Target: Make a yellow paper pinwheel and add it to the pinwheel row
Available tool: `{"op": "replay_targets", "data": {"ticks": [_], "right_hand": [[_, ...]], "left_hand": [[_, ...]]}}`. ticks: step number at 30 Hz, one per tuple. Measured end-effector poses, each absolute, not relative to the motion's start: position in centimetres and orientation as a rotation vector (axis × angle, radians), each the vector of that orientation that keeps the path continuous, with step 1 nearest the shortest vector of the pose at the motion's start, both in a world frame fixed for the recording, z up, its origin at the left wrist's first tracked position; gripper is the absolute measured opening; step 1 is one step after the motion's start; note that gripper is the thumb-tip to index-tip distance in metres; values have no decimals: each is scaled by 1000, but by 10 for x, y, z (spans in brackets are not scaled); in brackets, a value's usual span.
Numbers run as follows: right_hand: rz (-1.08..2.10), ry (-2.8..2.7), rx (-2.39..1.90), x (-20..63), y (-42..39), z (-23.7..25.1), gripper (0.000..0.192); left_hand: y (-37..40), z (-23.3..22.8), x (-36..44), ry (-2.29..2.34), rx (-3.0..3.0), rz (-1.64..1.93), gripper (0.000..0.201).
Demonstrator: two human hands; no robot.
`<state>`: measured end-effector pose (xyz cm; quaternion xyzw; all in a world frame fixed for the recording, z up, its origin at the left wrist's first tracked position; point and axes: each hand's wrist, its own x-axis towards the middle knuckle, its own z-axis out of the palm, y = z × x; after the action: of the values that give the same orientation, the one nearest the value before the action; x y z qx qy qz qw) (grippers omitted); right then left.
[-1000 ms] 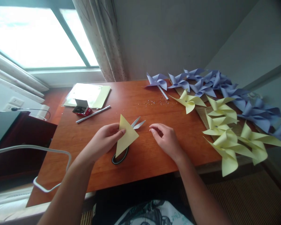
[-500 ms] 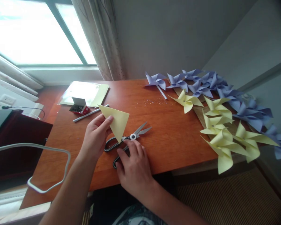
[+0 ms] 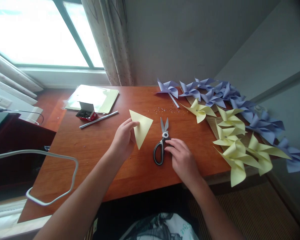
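The left hand had its grip pinched on a yellow paper triangle, held just above the desk at frame center. Just right of it, the right hand rested its fingers on the scissors, touching one handle, grip loose and not closed around it; the blades were slightly apart, pointing up the frame. Bare wood lay open left of the hands and along the near edge. At upper left sat a small box, a stick and a sheet. Yellow pinwheels and blue pinwheels crowded the right edge.
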<state>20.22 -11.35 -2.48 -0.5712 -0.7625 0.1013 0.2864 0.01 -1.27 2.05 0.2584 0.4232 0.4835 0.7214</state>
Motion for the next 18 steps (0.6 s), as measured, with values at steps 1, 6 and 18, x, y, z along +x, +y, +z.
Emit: {"op": "replay_targets", "data": {"ticks": [1, 6, 18], "right_hand": [[232, -1987, -1561, 206, -114, -23, 36], [103, -1869, -1864, 198, -120, -17, 25], [23, -1964, -2064, 229, -114, -22, 45]], "left_hand": [[-11, 20, 3, 920, 554, 1056, 16], [-5, 17, 16, 848, 576, 985, 23], [6, -4, 13, 860, 686, 1015, 30]]}}
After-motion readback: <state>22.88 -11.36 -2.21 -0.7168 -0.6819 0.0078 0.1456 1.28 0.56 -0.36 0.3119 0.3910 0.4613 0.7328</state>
